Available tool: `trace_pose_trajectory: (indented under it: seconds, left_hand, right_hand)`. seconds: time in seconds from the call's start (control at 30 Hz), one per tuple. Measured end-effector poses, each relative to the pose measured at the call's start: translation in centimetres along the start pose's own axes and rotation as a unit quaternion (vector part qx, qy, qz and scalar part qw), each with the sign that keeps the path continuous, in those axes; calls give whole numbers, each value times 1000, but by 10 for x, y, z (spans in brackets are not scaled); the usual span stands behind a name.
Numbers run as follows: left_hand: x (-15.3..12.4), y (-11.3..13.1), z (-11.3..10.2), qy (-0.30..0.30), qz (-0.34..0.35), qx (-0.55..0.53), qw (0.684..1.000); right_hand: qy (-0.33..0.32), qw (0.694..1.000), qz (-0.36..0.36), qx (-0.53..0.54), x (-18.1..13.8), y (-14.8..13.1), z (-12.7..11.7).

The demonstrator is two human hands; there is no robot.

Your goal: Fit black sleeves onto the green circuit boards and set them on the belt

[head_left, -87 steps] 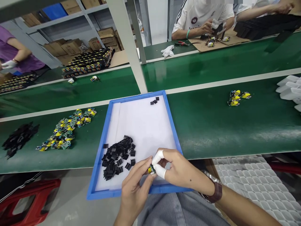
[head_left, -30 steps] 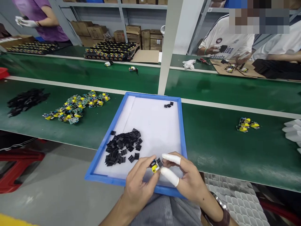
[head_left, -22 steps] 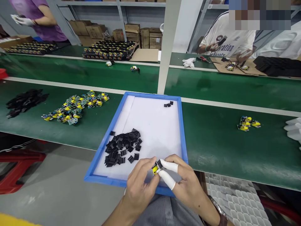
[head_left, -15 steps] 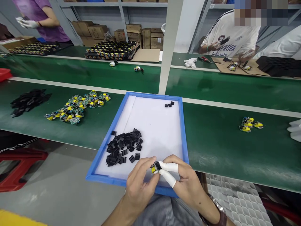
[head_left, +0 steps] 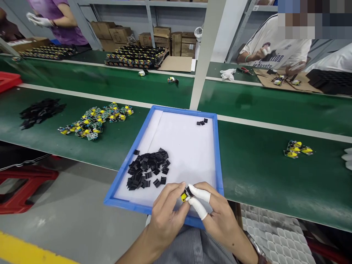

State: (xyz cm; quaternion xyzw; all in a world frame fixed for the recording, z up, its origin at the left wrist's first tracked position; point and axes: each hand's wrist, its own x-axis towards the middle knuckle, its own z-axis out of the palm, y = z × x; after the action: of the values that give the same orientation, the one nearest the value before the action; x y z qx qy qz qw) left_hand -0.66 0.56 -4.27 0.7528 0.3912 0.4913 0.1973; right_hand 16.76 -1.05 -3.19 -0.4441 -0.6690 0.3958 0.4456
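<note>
A small circuit board [head_left: 184,197] with a yellow component is pinched between my two hands, above the near edge of the blue-rimmed white tray [head_left: 220,161]. My left hand [head_left: 169,209] grips the board from the left with thumb and fingertips. On the other side, my right hand [head_left: 217,207], with white finger cots on thumb and forefinger, presses a small black piece [head_left: 188,191] against the board. Whether that piece is fully seated is hidden by the fingers. A heap of small black pieces [head_left: 148,167] lies in the tray's near left; several more sit at its far right corner.
Left of the tray on the green bench are a pile of circuit boards [head_left: 95,119] and black flat parts [head_left: 41,112]. Several boards [head_left: 297,149] lie to the right. Beyond the conveyor [head_left: 115,82], two people work near filled racks [head_left: 136,57] and a cardboard sheet [head_left: 288,82].
The view has shifted slightly, so the bench and tray appear further right. Both hands keep hold of the board and black piece. Across the belt, a co-worker's hand has moved.
</note>
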Motion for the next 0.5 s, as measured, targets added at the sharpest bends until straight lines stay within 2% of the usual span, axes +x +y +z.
trace_pose_trajectory:
  seconds: [0.13, 0.37, 0.5]
  left_hand:
    - [-1, 0, 0, 2, -8, 3, 1000]
    - [0, 0, 1, 10, -28, -5, 1000]
    - [-2, -2, 2, 3, -43, -16, 999]
  right_hand:
    - [6, 1000, 3, 8, 1, 2, 5]
    - [5, 997, 50, 49, -1, 3, 2]
    - [22, 998, 40, 37, -5, 3, -1]
